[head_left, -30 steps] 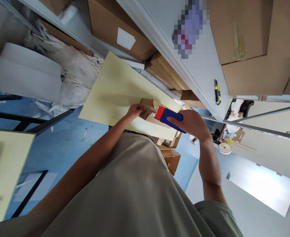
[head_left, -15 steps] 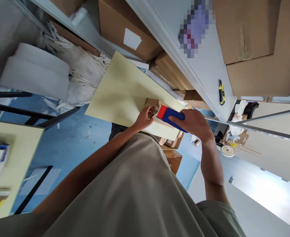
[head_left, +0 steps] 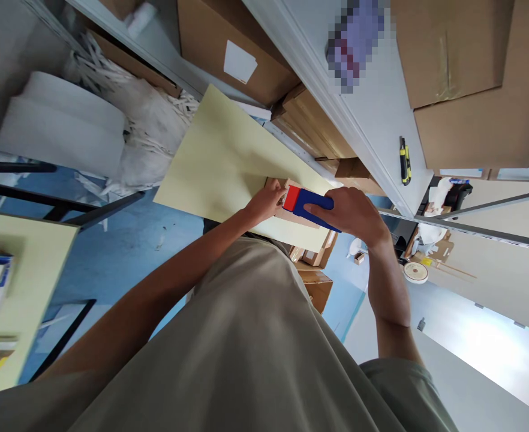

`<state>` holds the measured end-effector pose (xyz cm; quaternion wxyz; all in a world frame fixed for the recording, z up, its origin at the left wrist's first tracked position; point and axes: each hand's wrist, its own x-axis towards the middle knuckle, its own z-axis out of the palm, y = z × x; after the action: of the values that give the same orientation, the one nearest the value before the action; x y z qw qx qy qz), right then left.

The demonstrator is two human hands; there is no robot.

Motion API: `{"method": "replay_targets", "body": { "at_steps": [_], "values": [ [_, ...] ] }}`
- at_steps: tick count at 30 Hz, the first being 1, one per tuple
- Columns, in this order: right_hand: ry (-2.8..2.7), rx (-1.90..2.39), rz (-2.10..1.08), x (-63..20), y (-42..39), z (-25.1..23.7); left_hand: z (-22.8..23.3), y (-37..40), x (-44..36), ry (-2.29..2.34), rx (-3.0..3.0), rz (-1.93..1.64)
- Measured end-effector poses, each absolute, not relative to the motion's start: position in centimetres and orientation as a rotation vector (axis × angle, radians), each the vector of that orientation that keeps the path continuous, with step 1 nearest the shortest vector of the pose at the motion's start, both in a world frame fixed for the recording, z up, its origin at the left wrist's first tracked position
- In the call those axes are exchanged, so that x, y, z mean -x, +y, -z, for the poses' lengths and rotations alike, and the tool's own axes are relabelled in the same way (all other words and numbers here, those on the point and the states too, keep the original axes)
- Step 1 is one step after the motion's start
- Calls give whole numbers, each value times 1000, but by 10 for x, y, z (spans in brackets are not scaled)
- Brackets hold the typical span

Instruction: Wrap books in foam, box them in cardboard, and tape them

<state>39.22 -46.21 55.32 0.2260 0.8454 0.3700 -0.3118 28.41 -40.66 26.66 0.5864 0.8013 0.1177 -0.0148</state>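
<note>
A long blue object with a red end (head_left: pixel 315 206) lies in the grip of my right hand (head_left: pixel 358 215), with the thumb along its upper face. Its exact kind is unclear. My left hand (head_left: pixel 265 201) is closed in a pinch right at the red end. A small pale bit shows beside those fingertips, but what they hold is mostly hidden. Beneath both hands sits a small brown cardboard box (head_left: pixel 273 181), largely covered by them, on a pale yellow tabletop (head_left: pixel 206 150).
A grey shelf (head_left: pixel 372 120) holds a yellow-black utility knife (head_left: pixel 405 161) and large cartons (head_left: pixel 462 54). More cardboard boxes (head_left: pixel 237 54) stand beyond the table. White foam wrap (head_left: pixel 62 126) lies at left, near another yellow table (head_left: pixel 44 258). An open carton (head_left: pixel 316 288) is below on the floor.
My left fingers have closed in and moved slightly up against the red end. A shiny, brownish piece that showed between them and the red end is now mostly hidden. My right hand keeps its hold.
</note>
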Motion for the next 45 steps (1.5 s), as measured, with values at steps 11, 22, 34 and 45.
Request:
{"method": "replay_targets", "body": {
  "at_steps": [11,22,34,45],
  "values": [
    [909,-2195,867,-432,-497,-560,-245,-410,-279,275,-1903,-76],
    [942,-2169,1080,-498,-573,-496,-223,-413,-271,285,-1808,-99],
    [1118,-2307,1387,-538,-634,-432,-239,-460,-271,829,-1732,-153],
    [1020,-2289,1430,-625,-736,-446,-252,-456,-276,966,-1757,-106]
  ]
}}
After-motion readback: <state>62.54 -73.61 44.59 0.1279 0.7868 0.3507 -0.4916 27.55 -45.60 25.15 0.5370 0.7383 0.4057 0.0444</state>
